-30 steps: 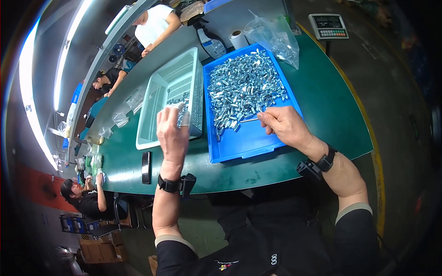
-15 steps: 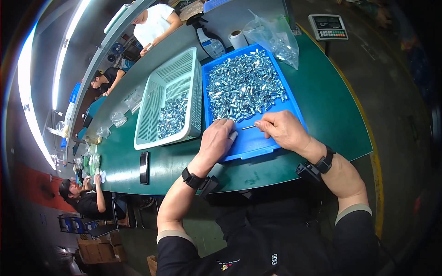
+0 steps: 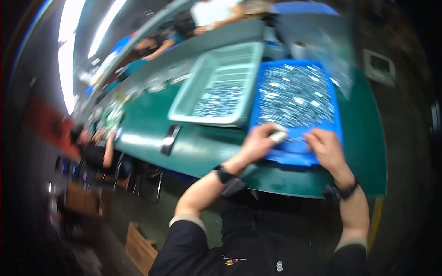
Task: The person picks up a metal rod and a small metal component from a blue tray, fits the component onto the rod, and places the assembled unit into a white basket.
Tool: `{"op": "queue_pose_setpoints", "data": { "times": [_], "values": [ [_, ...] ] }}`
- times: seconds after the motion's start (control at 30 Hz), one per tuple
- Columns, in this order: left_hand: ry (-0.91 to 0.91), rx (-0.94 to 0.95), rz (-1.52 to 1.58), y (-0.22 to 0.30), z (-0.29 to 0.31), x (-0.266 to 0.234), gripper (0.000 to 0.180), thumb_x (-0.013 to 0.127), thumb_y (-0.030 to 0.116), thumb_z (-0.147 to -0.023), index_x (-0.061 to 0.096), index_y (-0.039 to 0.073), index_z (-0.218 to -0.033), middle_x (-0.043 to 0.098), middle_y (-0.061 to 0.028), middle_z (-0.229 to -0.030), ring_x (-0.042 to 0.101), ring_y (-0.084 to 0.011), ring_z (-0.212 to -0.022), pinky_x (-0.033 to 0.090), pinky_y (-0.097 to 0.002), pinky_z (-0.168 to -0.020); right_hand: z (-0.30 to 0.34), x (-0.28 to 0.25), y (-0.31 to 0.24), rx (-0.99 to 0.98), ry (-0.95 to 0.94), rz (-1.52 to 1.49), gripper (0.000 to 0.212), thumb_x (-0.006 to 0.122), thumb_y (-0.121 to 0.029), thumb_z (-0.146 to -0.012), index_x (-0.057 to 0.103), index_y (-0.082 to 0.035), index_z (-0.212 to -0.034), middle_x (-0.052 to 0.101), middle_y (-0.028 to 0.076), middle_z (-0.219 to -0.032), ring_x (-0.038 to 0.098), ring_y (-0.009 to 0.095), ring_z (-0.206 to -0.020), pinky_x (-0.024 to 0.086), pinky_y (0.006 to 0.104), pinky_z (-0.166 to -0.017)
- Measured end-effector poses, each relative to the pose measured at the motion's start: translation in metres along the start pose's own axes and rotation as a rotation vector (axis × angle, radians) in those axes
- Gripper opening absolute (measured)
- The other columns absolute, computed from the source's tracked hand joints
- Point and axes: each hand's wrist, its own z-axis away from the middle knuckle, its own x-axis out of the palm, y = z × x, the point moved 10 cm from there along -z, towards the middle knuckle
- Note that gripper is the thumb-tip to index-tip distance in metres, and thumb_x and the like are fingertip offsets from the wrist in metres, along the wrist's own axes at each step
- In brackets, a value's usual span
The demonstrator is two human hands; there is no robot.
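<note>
Over the near end of a blue tray (image 3: 294, 158), my two hands face each other a little apart. My right hand (image 3: 328, 149) pinches a thin metal rod (image 3: 295, 139), which points left toward my other hand. My left hand (image 3: 258, 143) is closed, with a white covering (image 3: 278, 134) on a fingertip; blur hides what its fingers hold. Just beyond both hands, a heap of small shiny metal parts (image 3: 294, 94) fills most of the tray.
Left of the tray stands a pale green basket (image 3: 184, 112) with more metal parts (image 3: 220, 99). A black phone (image 3: 170, 139) lies on the green table (image 3: 207, 156). A clear bag (image 3: 338, 69) and a scale (image 3: 379, 66) are at right. Other people sit across and at far left.
The whole view has swung, so tray and basket appear farther right, and it is blurred. My left hand has drawn back from the parts and turned its fingers toward the rod.
</note>
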Motion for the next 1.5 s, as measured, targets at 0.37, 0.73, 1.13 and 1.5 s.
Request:
{"op": "queue_pose_setpoints", "data": {
  "times": [0.37, 0.73, 1.13, 1.5],
  "values": [
    [-0.074, 0.13, 0.385, 0.005, 0.005, 0.023, 0.015, 0.074, 0.007, -0.095, 0.068, 0.0, -0.107, 0.071, -0.0039, -0.099, 0.066, -0.0098, -0.093, 0.053, -0.0275, -0.087, 0.005, 0.005, 0.033, 0.101, -0.012, -0.217, 0.039, 0.06, -0.026, -0.108, 0.068, 0.003, -0.082, 0.064, 0.005, -0.065, 0.054, 0.008, -0.057, 0.04, 0.0235, -0.054],
    [-0.157, 0.231, 0.272, 0.018, 0.011, 0.035, 0.019, 0.078, 0.009, -0.09, 0.066, 0.0, -0.102, 0.069, -0.0048, -0.09, 0.064, -0.0111, -0.085, 0.054, -0.0303, -0.077, 0.002, 0.018, 0.039, 0.08, -0.169, -0.176, 0.047, 0.061, -0.035, -0.107, 0.07, 0.003, -0.081, 0.065, 0.006, -0.063, 0.054, 0.009, -0.054, 0.04, 0.0237, -0.052],
    [-0.147, 0.216, 0.085, 0.019, 0.013, 0.039, 0.025, 0.08, 0.018, -0.09, 0.067, -0.001, -0.1, 0.068, -0.0079, -0.083, 0.063, -0.0138, -0.078, 0.052, -0.0331, -0.069, 0.004, 0.021, 0.034, 0.06, -0.193, -0.138, 0.038, 0.062, -0.027, -0.107, 0.071, 0.003, -0.084, 0.065, 0.005, -0.065, 0.055, 0.008, -0.057, 0.042, 0.0241, -0.054],
    [-0.109, 0.223, 0.081, 0.019, 0.014, 0.033, 0.022, 0.078, 0.015, -0.09, 0.069, -0.002, -0.1, 0.071, -0.0119, -0.083, 0.067, -0.0183, -0.078, 0.054, -0.0356, -0.07, 0.002, 0.018, 0.016, -0.007, -0.098, -0.165, 0.014, 0.065, -0.01, -0.1, 0.067, 0.001, -0.092, 0.063, 0.002, -0.072, 0.055, 0.008, -0.061, 0.042, 0.0235, -0.057]
  ]
}}
